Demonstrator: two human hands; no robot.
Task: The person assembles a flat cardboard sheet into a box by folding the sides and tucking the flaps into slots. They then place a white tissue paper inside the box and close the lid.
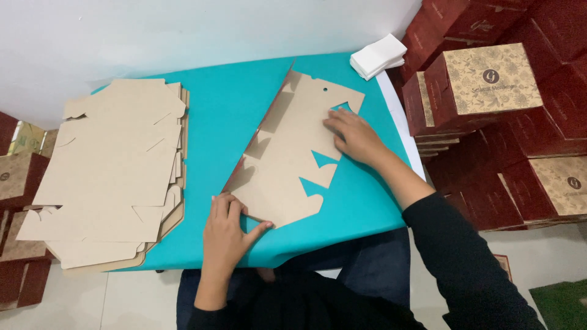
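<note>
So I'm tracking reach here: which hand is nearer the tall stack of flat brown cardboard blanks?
Left. The left hand presses the near corner of the folded cardboard blank, close beside the stack of flat brown cardboard blanks; the right hand lies flat on that blank's far side.

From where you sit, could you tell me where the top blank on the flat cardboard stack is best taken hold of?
Probably at the near right corner of the top blank. The stack steps outward there, leaving its edge free over the teal table. Come from the right with the left hand, which rests nearest, on the folded blank; pinch thumb above, fingers below. The right hand presses that blank's far side.
</note>
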